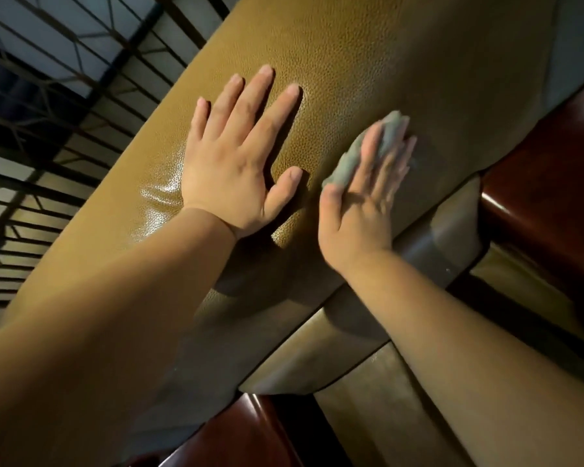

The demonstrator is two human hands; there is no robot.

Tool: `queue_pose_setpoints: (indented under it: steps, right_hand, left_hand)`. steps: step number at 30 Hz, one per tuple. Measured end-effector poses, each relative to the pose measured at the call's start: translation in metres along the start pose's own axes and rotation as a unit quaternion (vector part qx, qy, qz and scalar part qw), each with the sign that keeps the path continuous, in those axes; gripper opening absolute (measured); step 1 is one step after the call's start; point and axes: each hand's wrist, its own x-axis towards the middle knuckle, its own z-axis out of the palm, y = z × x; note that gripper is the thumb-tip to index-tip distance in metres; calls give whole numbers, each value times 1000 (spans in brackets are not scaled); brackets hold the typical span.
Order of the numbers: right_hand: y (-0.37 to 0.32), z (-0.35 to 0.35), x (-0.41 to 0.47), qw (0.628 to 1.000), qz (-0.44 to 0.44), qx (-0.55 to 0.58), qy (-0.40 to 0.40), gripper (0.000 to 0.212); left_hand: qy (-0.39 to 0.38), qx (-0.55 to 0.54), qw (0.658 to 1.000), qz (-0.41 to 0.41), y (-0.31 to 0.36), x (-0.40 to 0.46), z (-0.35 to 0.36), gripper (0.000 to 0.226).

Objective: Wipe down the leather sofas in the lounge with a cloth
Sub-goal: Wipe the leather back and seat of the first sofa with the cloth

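1. Two bare forearms are reaching up from the bottom edge, nearest the lens, toward the tan leather sofa [368, 55].
2. Left hand [240, 163] is lying flat on the pebbled leather, fingers straight and spread, holding nothing.
3. Right hand [364, 197] is pressing the grey-green cloth [364, 150] against the sofa with fingers straight; they are blurring.
4. Cloth is sitting just beside the left thumb, bunched beneath the right fingers.
5. Dark red polished wood trim [547, 183] is showing at right, a metal window grille [48, 96] at left.
6. No brand, label or writing is reading anywhere.
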Motion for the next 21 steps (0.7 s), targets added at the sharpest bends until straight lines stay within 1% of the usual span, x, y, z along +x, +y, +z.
queue_pose_setpoints:
  steps: [2, 4, 6, 7, 9, 10, 11, 14, 15, 17, 19, 21]
  right_hand:
    - [-7, 5, 9, 997, 60, 23, 39, 83]
    - [-26, 18, -16, 996, 63, 53, 32, 86]
    - [-48, 33, -69, 995, 25, 91, 0, 88]
    - [-57, 39, -99, 994, 7, 103, -31, 89]
    - [-71, 49, -140, 993, 4, 76, -88, 90]
    - [-74, 49, -140, 993, 22, 67, -100, 90]
    - [-74, 46, -126, 992, 57, 64, -94, 89]
    - [-62, 26, -57, 986, 156, 37, -45, 83]
    - [-57, 20, -42, 982, 181, 36, -31, 84]
    - [-63, 25, -50, 977, 208, 35, -26, 87]
    - [-91, 55, -102, 981, 184, 43, -35, 89]
    - [-116, 84, -170, 992, 109, 26, -59, 89]
  left_hand:
    - [7, -3, 1000, 4, 0, 0, 2, 77]
    - [14, -2, 1000, 9, 0, 0, 4, 77]
    - [15, 1, 1000, 3, 0, 0, 4, 76]
    - [13, -4, 1000, -4, -1, -2, 3, 74]
    - [5, -16, 1000, -20, 2, -1, -2, 72]
    - [-7, -21, 999, -28, 6, 0, -9, 72]
    - [-26, -34, 999, -31, 10, 1, -16, 71]
    - [-75, -101, 991, -39, -1, -15, -32, 68]
    - [-92, -118, 988, -37, -12, -31, -36, 68]
    - [-126, -118, 985, -21, -42, -81, -46, 70]
    - [-141, -103, 984, -18, -66, -128, -53, 73]
    - [-133, -74, 988, -31, -71, -152, -52, 75]
